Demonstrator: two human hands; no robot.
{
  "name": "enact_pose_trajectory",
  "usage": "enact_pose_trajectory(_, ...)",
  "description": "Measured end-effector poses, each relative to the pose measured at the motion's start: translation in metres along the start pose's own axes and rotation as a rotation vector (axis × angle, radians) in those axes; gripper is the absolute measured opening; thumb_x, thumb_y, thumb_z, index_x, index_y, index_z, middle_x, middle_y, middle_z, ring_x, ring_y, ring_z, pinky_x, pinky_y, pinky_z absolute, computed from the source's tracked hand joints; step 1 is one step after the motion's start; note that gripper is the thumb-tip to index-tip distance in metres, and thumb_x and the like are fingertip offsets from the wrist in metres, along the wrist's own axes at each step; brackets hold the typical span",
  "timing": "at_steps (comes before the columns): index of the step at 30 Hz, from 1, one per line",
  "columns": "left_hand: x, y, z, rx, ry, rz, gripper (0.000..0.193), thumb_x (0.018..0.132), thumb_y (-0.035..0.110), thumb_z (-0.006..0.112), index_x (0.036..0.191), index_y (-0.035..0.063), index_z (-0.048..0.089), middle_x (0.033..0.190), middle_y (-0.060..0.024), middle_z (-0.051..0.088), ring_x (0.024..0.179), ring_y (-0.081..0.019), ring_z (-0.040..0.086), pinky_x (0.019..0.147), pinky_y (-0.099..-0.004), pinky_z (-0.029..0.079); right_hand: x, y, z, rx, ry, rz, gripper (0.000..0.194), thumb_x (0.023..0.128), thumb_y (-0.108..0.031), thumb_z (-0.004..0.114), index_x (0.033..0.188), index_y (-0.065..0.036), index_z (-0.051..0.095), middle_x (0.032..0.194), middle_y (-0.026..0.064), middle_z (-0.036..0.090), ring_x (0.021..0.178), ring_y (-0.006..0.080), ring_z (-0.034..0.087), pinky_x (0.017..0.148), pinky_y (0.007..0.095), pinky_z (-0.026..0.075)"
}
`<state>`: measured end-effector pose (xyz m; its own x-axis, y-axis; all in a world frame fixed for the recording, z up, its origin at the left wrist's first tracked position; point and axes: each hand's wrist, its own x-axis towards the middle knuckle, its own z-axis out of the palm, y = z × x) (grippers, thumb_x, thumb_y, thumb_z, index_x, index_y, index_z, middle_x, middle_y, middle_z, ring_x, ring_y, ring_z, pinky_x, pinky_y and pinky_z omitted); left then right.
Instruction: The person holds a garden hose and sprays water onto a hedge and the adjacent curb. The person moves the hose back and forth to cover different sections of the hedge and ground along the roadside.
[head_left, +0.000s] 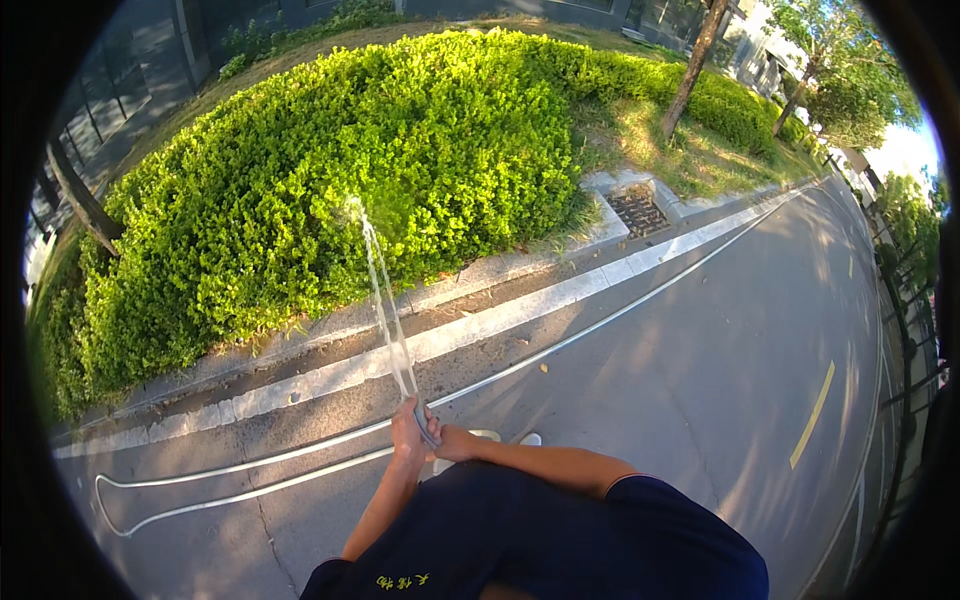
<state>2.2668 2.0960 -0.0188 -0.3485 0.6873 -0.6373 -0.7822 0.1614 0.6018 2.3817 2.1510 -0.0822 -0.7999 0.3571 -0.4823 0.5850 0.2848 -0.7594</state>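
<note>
My left hand (407, 431) and my right hand (452, 442) are both closed on the end of a pale garden hose (426, 427), close in front of my body. From the hose end a split stream of water (384, 322) shoots forward and lands on a clipped green hedge (360, 172). The rest of the hose lies on the asphalt: it runs left, bends back in a loop, then stretches far off to the upper right along the kerb.
A stone kerb (480, 328) separates the hedge from the asphalt road (645, 375). A drain grate (637, 211) sits in a gap beside the hedge. Tree trunks (694, 71) rise behind it. A railing runs along the far right.
</note>
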Motion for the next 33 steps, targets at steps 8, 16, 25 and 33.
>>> enact_pose_trajectory(8,0.007,-0.013,0.046,0.134,-0.088,0.022,0.044,0.097,0.042,0.049,0.080,0.0016,0.055,0.055,-0.0103,0.052,0.045,-0.0203,0.050,0.045,-0.0332,0.042,-0.027,0.007,-0.044,0.544,-0.171,0.051,0.025,0.078,-0.019,0.067,0.061,-0.008,0.052,0.056,0.0025,0.053,0.049,0.0126,0.049,0.047,0.0310,0.036)
enact_pose_trajectory(16,0.015,-0.029,0.089,0.227,-0.018,0.135,0.044,0.097,0.039,0.046,0.079,0.0017,0.058,0.060,-0.0096,0.058,0.051,-0.0202,0.058,0.049,-0.0326,0.047,-0.030,0.049,-0.058,0.593,0.049,0.163,0.030,0.079,-0.027,0.069,0.065,-0.004,0.057,0.059,0.0063,0.059,0.052,0.0162,0.056,0.052,0.0325,0.044)
enact_pose_trajectory(25,0.026,-0.038,0.098,0.177,-0.082,0.031,0.039,0.096,0.035,0.050,0.075,0.0026,0.058,0.056,-0.0084,0.054,0.045,-0.0197,0.053,0.045,-0.0325,0.045,-0.056,0.031,-0.084,0.391,0.069,0.209,0.025,0.073,-0.028,0.066,0.064,-0.005,0.059,0.060,0.0065,0.060,0.055,0.0189,0.057,0.056,0.0342,0.044)
enact_pose_trajectory(33,0.023,-0.039,0.096,0.215,-0.114,0.037,0.041,0.098,0.037,0.052,0.077,0.0024,0.058,0.056,-0.0080,0.054,0.046,-0.0197,0.053,0.045,-0.0324,0.046,-0.053,0.036,-0.079,0.336,0.075,0.232,0.027,0.074,-0.029,0.069,0.065,-0.005,0.060,0.060,0.0062,0.061,0.056,0.0179,0.059,0.057,0.0335,0.045)
